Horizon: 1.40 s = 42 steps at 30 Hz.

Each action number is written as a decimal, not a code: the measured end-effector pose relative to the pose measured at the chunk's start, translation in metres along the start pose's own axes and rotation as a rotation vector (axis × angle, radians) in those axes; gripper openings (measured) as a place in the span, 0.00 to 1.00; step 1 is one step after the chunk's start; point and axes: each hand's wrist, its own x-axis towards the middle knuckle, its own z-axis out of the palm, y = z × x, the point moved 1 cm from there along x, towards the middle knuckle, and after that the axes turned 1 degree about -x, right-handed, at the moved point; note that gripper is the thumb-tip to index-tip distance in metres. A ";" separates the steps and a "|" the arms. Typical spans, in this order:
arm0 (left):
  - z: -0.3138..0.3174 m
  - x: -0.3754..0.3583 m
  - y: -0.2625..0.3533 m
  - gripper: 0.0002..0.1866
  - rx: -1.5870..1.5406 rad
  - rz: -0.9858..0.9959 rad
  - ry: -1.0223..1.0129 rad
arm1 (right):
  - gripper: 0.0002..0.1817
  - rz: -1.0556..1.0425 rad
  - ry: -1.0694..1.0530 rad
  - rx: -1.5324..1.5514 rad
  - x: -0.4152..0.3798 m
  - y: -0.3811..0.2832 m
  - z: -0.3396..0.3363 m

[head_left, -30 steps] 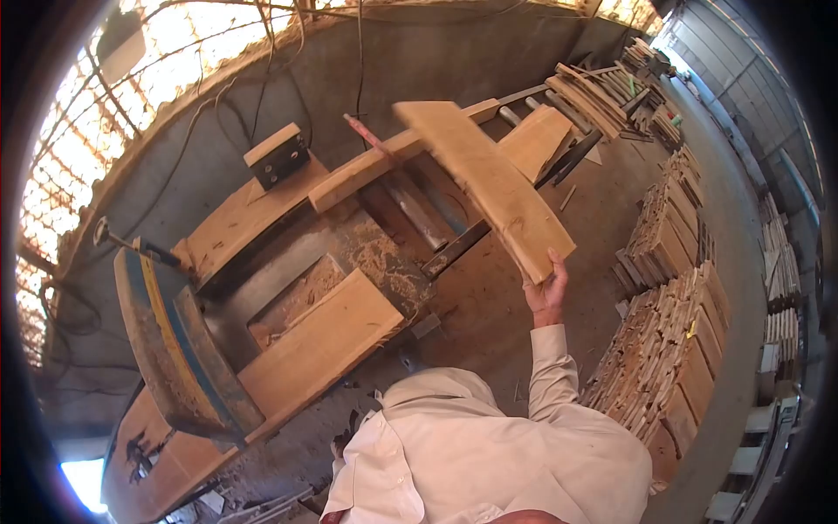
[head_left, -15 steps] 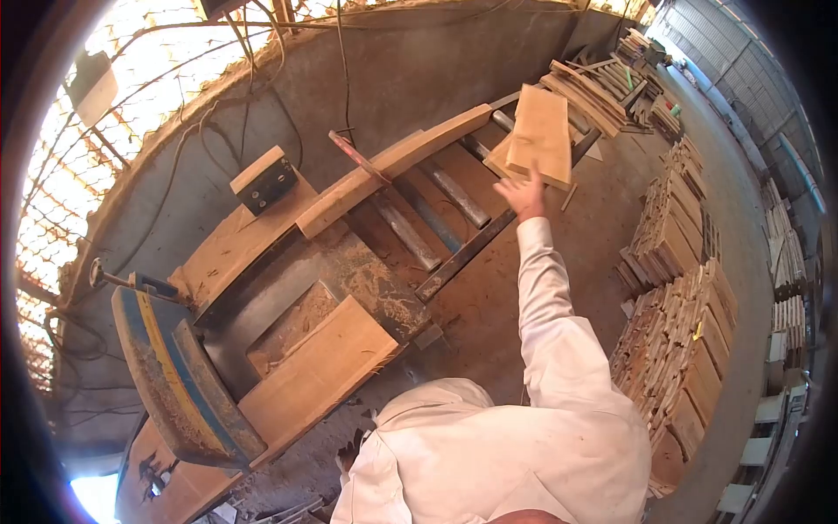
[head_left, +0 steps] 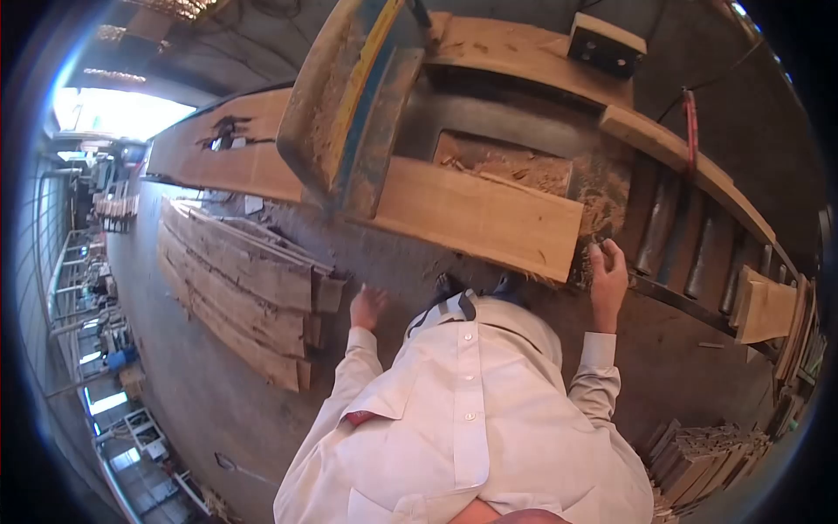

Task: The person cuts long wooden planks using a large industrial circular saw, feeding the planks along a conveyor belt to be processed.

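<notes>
A wide plank lies along the machine table, passing beneath a blue and yellow guard coated in sawdust. My right hand is just beyond the plank's near end, over the sawdust-strewn table edge; its fingers are loosely bent and apart, with nothing visible in them. My left hand hangs low on the other side of my body, empty and with fingers loosely apart. Close to it, a stack of rough-edged planks rests low by the floor.
Metal rollers extend to the right, with short boards at their far end. A long timber strip borders them, a red-handled tool against it. More stacked boards stand at lower right.
The view has swung left. My right hand has left the short boards at the rollers' far end and come back beside the plank's end. My left hand has come into view.
</notes>
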 end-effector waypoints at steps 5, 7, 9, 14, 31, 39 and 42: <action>0.008 -0.019 0.040 0.32 0.079 0.149 -0.100 | 0.26 0.074 -0.190 -0.005 -0.016 0.010 0.029; 0.027 -0.023 0.054 0.32 0.085 0.158 -0.123 | 0.24 0.019 -0.180 -0.076 -0.014 0.010 0.029; 0.040 -0.025 0.050 0.32 0.085 0.131 -0.108 | 0.23 0.013 -0.207 -0.150 -0.011 0.003 0.026; 0.047 -0.043 0.023 0.27 0.380 -0.002 -0.070 | 0.24 0.070 -0.365 -0.399 -0.033 -0.012 0.004; 0.009 -0.074 0.008 0.21 1.120 -0.041 0.161 | 0.38 0.933 -0.534 1.741 -0.082 0.038 0.070; 0.012 -0.084 -0.023 0.21 1.252 0.126 0.150 | 0.44 0.799 -0.350 1.822 -0.081 0.020 0.102; -0.003 -0.092 -0.037 0.21 1.173 0.126 0.186 | 0.37 0.835 -0.364 1.983 -0.080 0.023 0.107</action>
